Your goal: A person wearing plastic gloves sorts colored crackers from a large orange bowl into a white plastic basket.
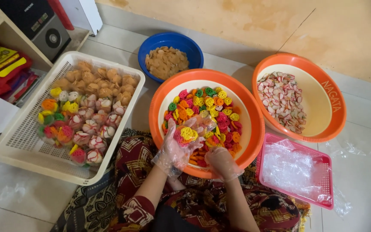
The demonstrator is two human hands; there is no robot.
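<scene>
- Plastic everywhere in this one: the person is sitting on the floor [366,180] wearing thin clear gloves and working over a big orange basin [157,114] full of small colourful crackers [220,114] in pink, yellow, green and orange.
- Left hand [177,146] is holding up a small clear bag [190,133] over the near left part of the basin. The fingers are curled closed around the bag, which already has a clump of yellow and pink crackers inside.
- Right hand [221,162] is down at the near rim of the basin, just beside the left hand, with its fingers bent into the pile. Looks like it's scooping or pinching more crackers, but I can't tell if it's actually got any, since the glove and the angle are hiding the fingertips.
- So my read is that the bag-filling step is under way. The next move probably calls for keeping the bag mouth open with the left while the right is lifting a handful across without spilling.
- White basket [26,141] on the left is holding a bunch of filled bags [86,124], some with colourful crackers and some with brown ones.
- Pink tray [323,161] on the right is carrying a stack of empty clear bags [293,169].
- Second orange basin [323,124] has pink-and-white crackers, and a blue bowl [149,47] behind has pale brown chips.
</scene>
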